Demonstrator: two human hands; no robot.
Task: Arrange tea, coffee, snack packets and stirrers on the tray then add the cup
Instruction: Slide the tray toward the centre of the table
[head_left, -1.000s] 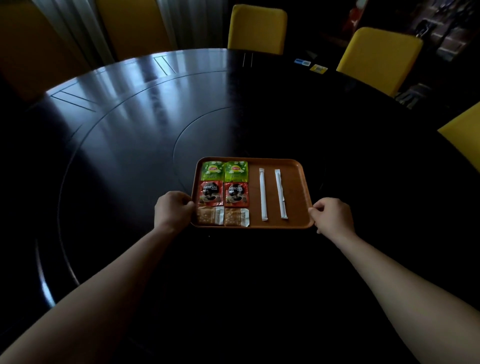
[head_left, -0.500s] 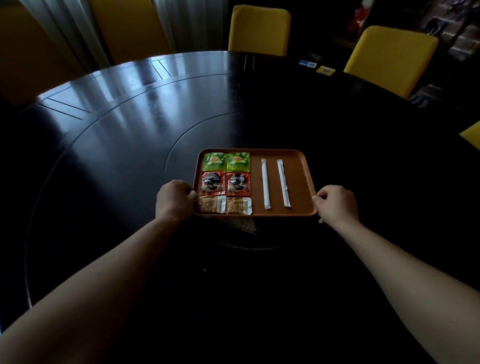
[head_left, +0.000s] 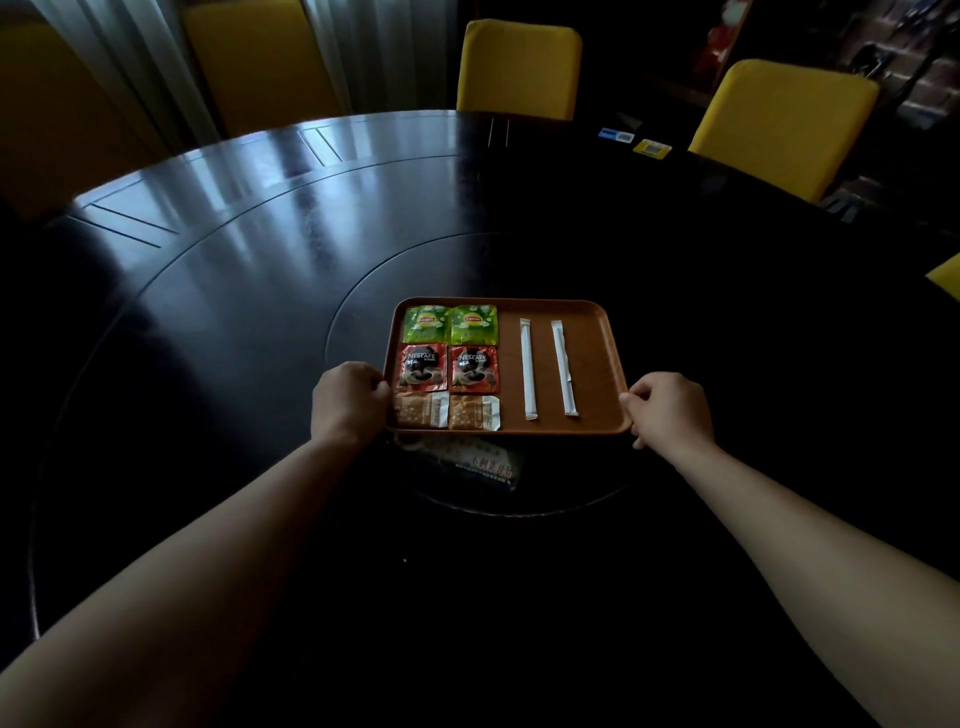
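Dim scene; window light from upper left glares in streaks across the worktop (head_left: 249, 249); right side near black; wide-angle bending at edges.

— What do we have everything on?
— We see a large round dark glossy wooden table (head_left: 218, 291) with inlaid rings.
— And lying on it?
— Far across, a small blue card (head_left: 615, 135) and a yellow card (head_left: 652, 148), side by side.

One tray (head_left: 597, 364) holds two green tea packets (head_left: 426, 324) (head_left: 473, 325), two red coffee packets (head_left: 422, 367) (head_left: 473, 369), two snack packets (head_left: 421, 410) (head_left: 474, 413) and two wrapped stirrers (head_left: 528, 375) (head_left: 564, 367). Two hands (head_left: 348, 402) (head_left: 670, 408) grip it. Toward the upper frame stand three full yellow chairs (head_left: 519, 67) (head_left: 784, 124) (head_left: 260, 62).
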